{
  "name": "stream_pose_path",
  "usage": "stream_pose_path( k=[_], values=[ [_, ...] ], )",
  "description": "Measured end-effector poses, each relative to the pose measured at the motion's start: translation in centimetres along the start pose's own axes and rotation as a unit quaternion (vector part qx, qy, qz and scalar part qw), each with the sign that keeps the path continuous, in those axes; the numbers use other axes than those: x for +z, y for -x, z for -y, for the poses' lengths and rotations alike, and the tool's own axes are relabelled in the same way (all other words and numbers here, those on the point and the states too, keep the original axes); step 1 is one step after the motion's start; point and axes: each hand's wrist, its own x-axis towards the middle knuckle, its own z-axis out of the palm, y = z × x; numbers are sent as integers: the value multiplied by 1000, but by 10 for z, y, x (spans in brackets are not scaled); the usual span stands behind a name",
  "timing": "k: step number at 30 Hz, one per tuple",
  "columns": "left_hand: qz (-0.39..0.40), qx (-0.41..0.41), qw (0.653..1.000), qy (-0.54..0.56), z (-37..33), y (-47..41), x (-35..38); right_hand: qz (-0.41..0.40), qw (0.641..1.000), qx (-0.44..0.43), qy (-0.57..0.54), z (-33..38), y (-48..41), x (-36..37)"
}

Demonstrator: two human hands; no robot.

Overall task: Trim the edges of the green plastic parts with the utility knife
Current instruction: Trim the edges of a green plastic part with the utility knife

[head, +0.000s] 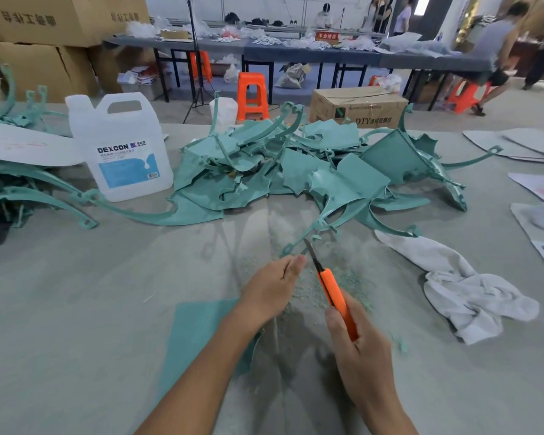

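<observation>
Part (336, 186) teal, winglike, arm in left hand (270, 290), knife (333, 293) in right hand (361, 350)

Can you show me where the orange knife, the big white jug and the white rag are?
orange knife (335, 295): head view, on the orange handle, just behind the blade.
white jug (117, 127): head view, on its body above the label.
white rag (471, 296): head view, on its crumpled middle.
</observation>
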Motion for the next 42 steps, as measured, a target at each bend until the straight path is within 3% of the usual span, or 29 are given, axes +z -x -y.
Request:
stream_pose_path(
  k=[9,13,29,42],
  values=[
    [17,6,1000,8,-1,3,-1,-76,997,18,-11,2,0,-2],
    [18,8,1000,3,-1,1,1,-38,999,-15,8,9,3,1],
    [33,12,999,-35,-3,4,2,-78,997,-6,6,12,4,-3],
    [34,-5,998,-55,-3,5,1,-45,999,-18,4,11,3,-3]
  ],
)
